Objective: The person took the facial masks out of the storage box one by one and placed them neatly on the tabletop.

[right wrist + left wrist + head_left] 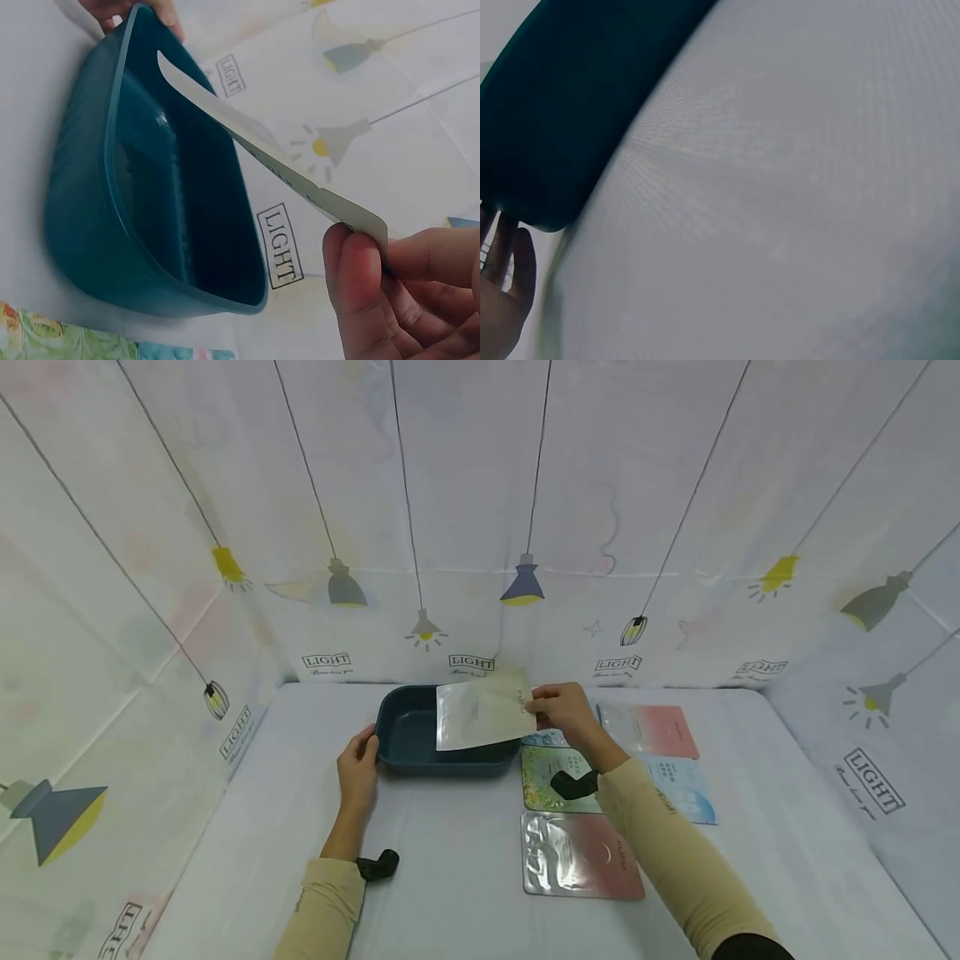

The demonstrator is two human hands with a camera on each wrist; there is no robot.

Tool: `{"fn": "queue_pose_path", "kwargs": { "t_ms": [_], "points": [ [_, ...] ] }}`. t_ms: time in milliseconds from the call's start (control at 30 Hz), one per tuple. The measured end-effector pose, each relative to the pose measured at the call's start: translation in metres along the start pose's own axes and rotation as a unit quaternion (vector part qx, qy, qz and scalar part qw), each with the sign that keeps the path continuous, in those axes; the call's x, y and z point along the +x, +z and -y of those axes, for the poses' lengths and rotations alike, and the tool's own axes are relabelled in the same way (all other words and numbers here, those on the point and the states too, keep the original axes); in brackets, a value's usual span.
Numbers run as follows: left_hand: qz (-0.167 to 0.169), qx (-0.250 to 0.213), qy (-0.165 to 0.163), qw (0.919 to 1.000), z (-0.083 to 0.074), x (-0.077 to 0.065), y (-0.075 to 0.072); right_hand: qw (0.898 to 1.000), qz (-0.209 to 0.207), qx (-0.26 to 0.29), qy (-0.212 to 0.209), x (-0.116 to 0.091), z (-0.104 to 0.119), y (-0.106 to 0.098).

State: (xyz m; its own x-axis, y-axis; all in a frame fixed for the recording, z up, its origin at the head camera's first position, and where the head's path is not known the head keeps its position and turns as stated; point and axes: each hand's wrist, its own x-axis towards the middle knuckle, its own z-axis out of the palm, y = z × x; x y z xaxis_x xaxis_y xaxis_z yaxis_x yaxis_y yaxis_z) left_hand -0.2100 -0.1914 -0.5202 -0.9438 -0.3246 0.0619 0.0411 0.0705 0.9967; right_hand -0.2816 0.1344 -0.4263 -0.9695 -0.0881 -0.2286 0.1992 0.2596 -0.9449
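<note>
My right hand pinches one edge of a flat cream-and-silver sheet mask packet between thumb and fingers. The packet hangs tilted over a dark teal rectangular bin, as the right wrist view also shows. At the bin's left end is my left hand, its fingers touching the outer wall. In the left wrist view the fingers of that hand look fairly straight against the bin, with one digit standing apart. The inside of the bin is partly hidden by the packet in the head view.
Right of the bin lie more packets on the white table: a green one, a red-and-silver one, a pink one and a blue one. Another blue one is mostly hidden. A lamp-printed curtain hangs behind the table.
</note>
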Motion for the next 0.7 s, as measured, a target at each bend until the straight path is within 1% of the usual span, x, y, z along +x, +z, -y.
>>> {"fn": "queue_pose_path", "kwargs": {
  "t_ms": [133,200,267,400,533,700],
  "points": [
    [0.0,-0.014,0.007,0.9999,0.006,0.003,0.0,1.0,-0.004,0.006,-0.003,-0.009,0.003,-0.009],
    [-0.004,-0.024,0.008,0.9997,0.013,0.006,0.0,1.0,-0.004,0.005,-0.006,-0.013,0.002,-0.015],
    [-0.013,-0.023,0.009,0.9996,0.02,0.01,0.0,1.0,-0.005,0.004,-0.008,-0.015,0.001,-0.02],
    [-0.027,-0.006,0.017,0.9995,0.032,0.015,0.002,1.0,-0.007,0.003,-0.011,-0.018,-0.002,-0.031],
    [-0.028,-0.001,0.027,0.9992,0.035,0.016,0.002,1.0,-0.008,-0.002,-0.023,-0.024,-0.006,-0.042],
    [-0.028,-0.001,0.025,0.9993,0.037,0.015,0.002,0.999,-0.005,-0.006,-0.037,-0.033,-0.01,-0.055]
  ]
}}
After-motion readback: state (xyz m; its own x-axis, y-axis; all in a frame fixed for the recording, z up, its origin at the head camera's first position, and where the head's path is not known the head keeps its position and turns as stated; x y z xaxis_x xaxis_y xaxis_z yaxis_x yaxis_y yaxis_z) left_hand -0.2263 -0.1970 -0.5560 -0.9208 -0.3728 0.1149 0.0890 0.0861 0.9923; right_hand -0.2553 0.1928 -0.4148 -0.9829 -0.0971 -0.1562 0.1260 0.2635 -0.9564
